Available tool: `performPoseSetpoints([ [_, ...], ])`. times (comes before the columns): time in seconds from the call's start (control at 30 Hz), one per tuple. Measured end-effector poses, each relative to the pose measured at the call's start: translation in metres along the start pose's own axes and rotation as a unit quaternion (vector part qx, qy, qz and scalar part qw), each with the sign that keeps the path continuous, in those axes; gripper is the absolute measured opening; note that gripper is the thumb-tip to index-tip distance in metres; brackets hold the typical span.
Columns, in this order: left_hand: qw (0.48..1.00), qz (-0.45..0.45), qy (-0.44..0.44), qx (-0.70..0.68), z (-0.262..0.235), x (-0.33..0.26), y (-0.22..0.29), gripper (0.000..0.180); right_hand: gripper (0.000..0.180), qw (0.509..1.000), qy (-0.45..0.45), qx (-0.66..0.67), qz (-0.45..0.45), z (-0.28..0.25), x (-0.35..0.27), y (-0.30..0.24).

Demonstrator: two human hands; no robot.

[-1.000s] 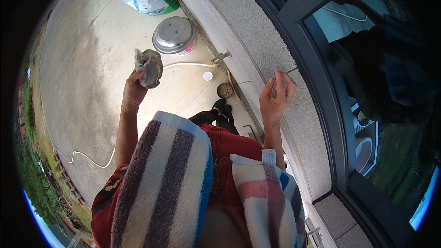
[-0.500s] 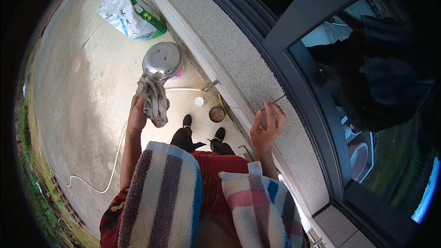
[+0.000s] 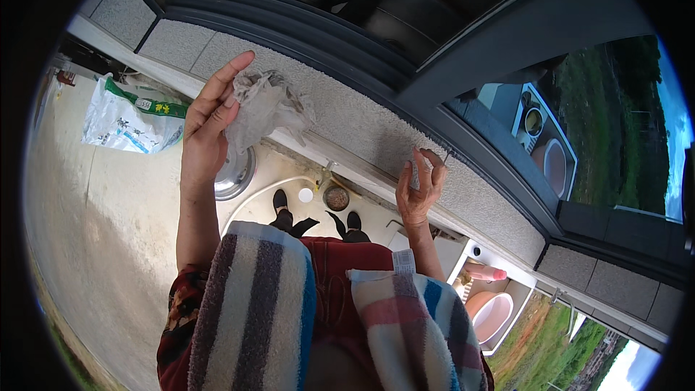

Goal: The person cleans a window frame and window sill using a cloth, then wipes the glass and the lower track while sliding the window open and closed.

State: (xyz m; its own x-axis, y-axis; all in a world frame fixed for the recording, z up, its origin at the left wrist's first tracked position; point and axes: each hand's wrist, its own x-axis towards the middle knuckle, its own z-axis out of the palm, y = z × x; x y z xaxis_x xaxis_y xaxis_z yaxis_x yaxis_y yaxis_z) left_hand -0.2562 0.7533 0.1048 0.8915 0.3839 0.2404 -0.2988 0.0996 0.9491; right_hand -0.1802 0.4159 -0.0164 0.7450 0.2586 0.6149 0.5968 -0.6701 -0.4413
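A crumpled, damp-looking grey rag (image 3: 271, 112) hangs from my left hand (image 3: 208, 119), pinched at the thumb side while the fingertips stretch past it. Beneath the cloth in this view is the grey stone window ledge (image 3: 340, 127); whether they touch I cannot tell. My right hand (image 3: 420, 192) is at the front edge of the same ledge, farther right. Its fingers are loosely bent and apart, with nothing visible in them. A striped towel (image 3: 253, 297) lies over my front.
Dark window frame (image 3: 391, 90) runs behind the ledge. Below are a metal basin (image 3: 235, 177), a tap (image 3: 327, 170) with a hose, a white cup (image 3: 305, 195) and a bowl (image 3: 336, 198). A white-green sack (image 3: 130, 119) lies left. At right, a sink (image 3: 515, 300) holds a pink basin (image 3: 489, 316).
The view has turned to the right. My left hand has carried the rag from over the floor to the ledge. My right hand remains by the ledge edge.
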Motion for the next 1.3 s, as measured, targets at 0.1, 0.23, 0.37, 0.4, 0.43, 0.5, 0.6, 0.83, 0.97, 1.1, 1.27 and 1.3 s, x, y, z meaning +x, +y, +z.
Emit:
performPoseSetpoints([
  [0.1,0.996,-0.015,-0.084,0.0,-0.015,0.038,0.005,0.048,0.034,0.996,0.015,-0.085,0.019,0.02,0.003,-0.006],
  [0.23,0.862,0.121,-0.225,0.437,-0.042,0.083,-0.041,0.047,0.042,0.988,0.025,-0.149,0.019,0.026,0.002,-0.012],
  [0.37,0.964,-0.012,-0.169,0.204,-0.04,0.077,-0.08,0.043,0.043,0.988,0.04,-0.147,0.017,0.025,-0.001,-0.013],
  [0.4,0.965,0.009,-0.142,0.221,-0.032,0.074,-0.097,0.034,0.043,0.988,0.037,-0.152,0.019,0.025,-0.003,-0.012],
  [0.43,0.933,0.077,-0.149,0.32,-0.027,0.07,-0.107,0.035,0.043,0.988,0.033,-0.153,0.012,0.026,-0.002,-0.011],
  [0.5,0.825,0.21,-0.159,0.501,-0.014,0.062,-0.123,0.036,0.043,0.988,0.028,-0.154,0.001,0.028,-0.001,-0.011],
  [0.6,0.792,0.263,-0.215,0.508,0.017,0.045,-0.139,0.033,0.042,0.99,0.028,-0.138,0.004,0.028,-0.002,-0.01],
  [0.83,0.865,0.2,-0.08,0.452,0.005,0.07,-0.141,0.02,0.028,0.998,0.042,0.031,-0.044,0.024,0.021,-0.039],
  [0.97,0.917,0.146,-0.091,0.359,0.029,0.093,-0.11,0.021,0.019,0.969,-0.042,0.157,-0.187,0.047,0.044,-0.074],
  [1.1,0.827,0.266,-0.22,0.444,0.086,0.111,-0.12,0.023,0.02,0.889,-0.11,0.196,-0.398,0.066,0.077,-0.121],
  [1.27,0.738,0.258,-0.334,0.526,0.121,0.109,-0.147,0.021,0.024,0.81,-0.222,0.206,-0.502,0.112,0.082,-0.153],
  [1.3,0.736,0.267,-0.334,0.525,0.116,0.109,-0.148,0.021,0.022,0.817,-0.22,0.207,-0.491,0.112,0.088,-0.15],
])
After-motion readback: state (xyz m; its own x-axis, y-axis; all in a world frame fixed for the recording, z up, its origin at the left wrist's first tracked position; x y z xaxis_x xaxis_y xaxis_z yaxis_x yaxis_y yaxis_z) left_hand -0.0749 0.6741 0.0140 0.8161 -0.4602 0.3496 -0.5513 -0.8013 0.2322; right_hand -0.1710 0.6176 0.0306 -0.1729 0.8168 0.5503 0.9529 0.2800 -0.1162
